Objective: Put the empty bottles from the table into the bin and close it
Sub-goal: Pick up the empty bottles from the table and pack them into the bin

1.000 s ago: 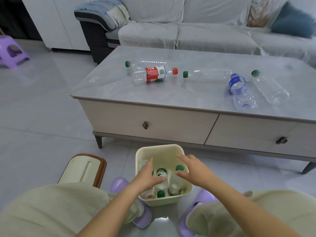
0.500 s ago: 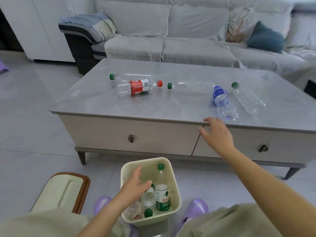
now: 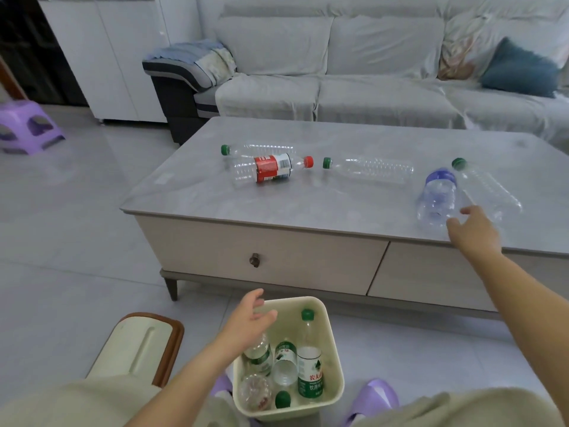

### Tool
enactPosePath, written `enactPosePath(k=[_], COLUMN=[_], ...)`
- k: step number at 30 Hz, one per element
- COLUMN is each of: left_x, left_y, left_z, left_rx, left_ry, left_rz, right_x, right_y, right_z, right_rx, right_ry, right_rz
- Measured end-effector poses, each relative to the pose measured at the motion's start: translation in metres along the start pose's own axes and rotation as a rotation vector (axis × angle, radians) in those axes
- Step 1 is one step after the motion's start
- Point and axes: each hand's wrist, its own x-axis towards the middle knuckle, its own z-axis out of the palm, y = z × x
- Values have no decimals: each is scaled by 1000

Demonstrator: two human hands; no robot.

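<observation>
Lying blue-label bottle (image 3: 437,195): neck toward sofa (image 3: 369,97).

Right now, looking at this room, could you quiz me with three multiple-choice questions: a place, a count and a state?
1. Where is the lid of the bin? A) on the bin B) on the floor beside it C) on the sofa
2. How many bottles lie on the table? A) three B) five C) seven
3. The bin is: A) closed B) open, empty C) open, bottles inside
Answers: 1 B, lid lies on the floor; 2 B, five on their sides; 3 C, top uncovered, bottles showing.
</observation>
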Motion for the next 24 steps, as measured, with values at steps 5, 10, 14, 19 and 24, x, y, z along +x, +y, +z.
enactPosePath(k=[5, 10, 14, 19, 24], left_x=[-2, -9, -8, -11, -17], left_y=[-8, -5, 3, 6, -3], left_z=[7, 17, 12, 0, -16], left_rx=[24, 71, 70, 66, 52], left_ry=[-11, -67, -30, -8, -8], left_rz=[-6, -13, 8, 30, 15], right_x=[-9, -11, 1, 20, 23], right_y=[4, -18, -53, -55, -13], right_z=[-6, -1, 15, 50, 36], right_rx=[-156, -390, -460, -638, -410], right_ry=[-65, -60, -72, -149, 29], right_rz=[-126, -360, -494, -294, -201])
